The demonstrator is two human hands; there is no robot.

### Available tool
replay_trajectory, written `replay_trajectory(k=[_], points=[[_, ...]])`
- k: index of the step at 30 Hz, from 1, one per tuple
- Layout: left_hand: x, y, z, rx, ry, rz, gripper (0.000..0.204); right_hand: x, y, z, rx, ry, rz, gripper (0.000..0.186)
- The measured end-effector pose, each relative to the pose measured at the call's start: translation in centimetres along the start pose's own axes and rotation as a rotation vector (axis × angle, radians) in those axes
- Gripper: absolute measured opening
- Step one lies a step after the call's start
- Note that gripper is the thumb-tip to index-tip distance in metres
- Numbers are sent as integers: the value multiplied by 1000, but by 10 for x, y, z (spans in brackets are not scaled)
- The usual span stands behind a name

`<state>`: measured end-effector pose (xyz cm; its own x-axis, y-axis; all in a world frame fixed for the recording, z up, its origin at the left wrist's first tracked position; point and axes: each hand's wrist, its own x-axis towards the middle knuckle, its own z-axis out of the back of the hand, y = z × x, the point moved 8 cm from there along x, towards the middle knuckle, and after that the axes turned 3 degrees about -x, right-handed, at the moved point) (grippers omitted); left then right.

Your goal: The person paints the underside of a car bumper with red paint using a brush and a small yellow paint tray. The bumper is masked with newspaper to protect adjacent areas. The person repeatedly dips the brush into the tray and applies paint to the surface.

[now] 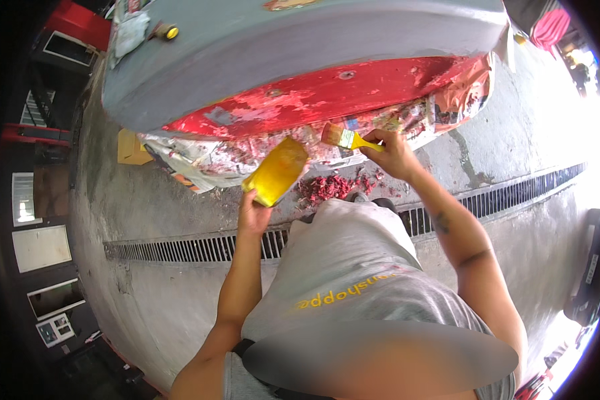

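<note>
My left hand [252, 212] grips the near end of a yellow plastic container [281, 172], tilted in front of the car body; what it holds inside is hard to make out. In my right hand [392, 155] is a paintbrush [348, 138] with a yellow handle, a pale metal band and reddish bristles pointing left. The bristles are to the right of the container and apart from it. Beyond both hands lies the grey car body [300, 43], whose lower band [343, 83] is red with pale, flaked patches.
Newspaper sheets [213, 157] hang along the body's lower edge, spattered with red. Red scrapings [337, 190] lie heaped on the concrete floor. A drain grate [187, 251] crosses behind them. A cardboard box [133, 148] stands left, and a yellow-ended tool [167, 31] rests on the body.
</note>
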<state>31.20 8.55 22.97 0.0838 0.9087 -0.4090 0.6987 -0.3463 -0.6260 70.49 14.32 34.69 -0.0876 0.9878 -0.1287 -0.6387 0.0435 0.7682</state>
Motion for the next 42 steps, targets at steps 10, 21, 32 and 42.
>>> replay_trajectory(k=[10, 21, 32, 42], points=[[5, 33, -56, 143, 150, 43, 57, 5, 131, -57, -986, 345, 146, 23], [-4, 56, -54, -26, 110, 36, 49, -69, 8, -64, 260, 54, -136, 34], [3, 77, -71, -170, 8, -63, 58, -5, -119, -29, 340, -230, -147, 32], [-50, 55, -60, -125, -105, -152, 59, 84, -219, -108, 307, -349, -469, 32]])
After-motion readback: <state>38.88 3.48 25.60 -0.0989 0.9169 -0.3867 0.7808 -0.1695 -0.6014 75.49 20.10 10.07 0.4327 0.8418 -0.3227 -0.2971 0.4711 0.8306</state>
